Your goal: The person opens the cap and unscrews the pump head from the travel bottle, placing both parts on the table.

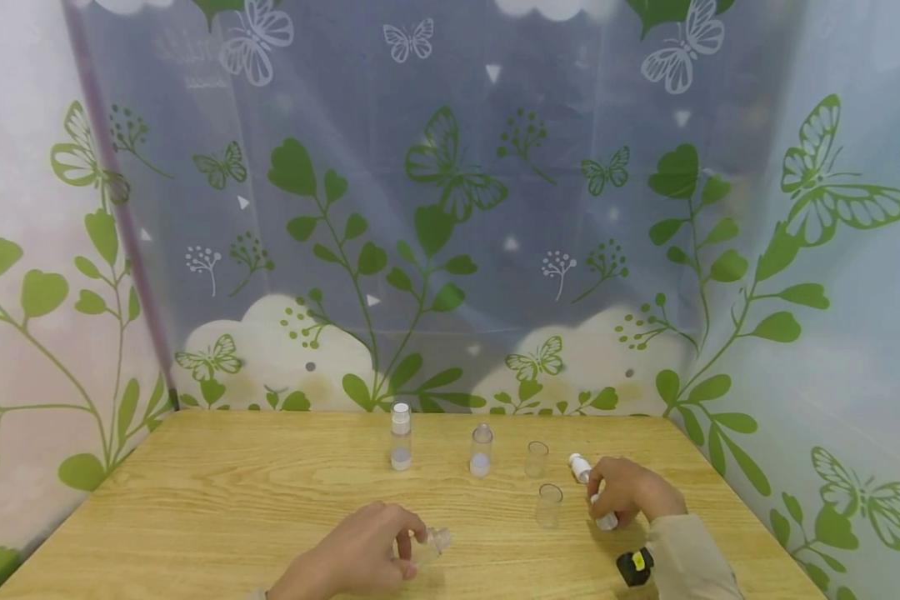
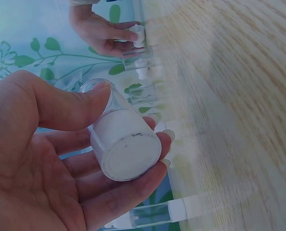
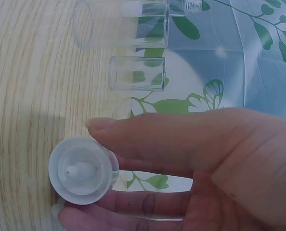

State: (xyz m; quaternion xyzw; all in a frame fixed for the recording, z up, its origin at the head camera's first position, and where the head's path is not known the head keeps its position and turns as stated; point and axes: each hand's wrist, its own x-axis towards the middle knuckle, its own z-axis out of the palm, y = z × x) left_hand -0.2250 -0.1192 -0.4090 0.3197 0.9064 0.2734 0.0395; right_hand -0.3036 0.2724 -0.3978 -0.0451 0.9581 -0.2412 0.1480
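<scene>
Left grip (image 1: 360, 546) closed round a clear bottle (image 2: 126, 139), thumb on one side, fingers on the other; neck points toward the right hand. Right grip (image 1: 632, 489) narrow, thumb and fingers pinching a round white piece (image 3: 83, 171) low over the counter (image 1: 232, 483); contact with the wood can't be told. Step in hand looks like picking that piece up while the bottle is kept ready. Best done: pinch the outer rim, leave the middle nub untouched, lift straight, avoid the second white piece (image 1: 578, 467) just past the fingertips and the two clear cups nearby, (image 1: 549, 506) and (image 1: 537, 460). Keep the bottle by its body, fingers off the neck.

Left wrist view shows the bottle's white base, dark specks at its edge; head view loses it behind the hand. Only right wrist view shows the nub. Only head view gives the black object (image 1: 633, 569) beside the right sleeve (image 1: 693, 554).
</scene>
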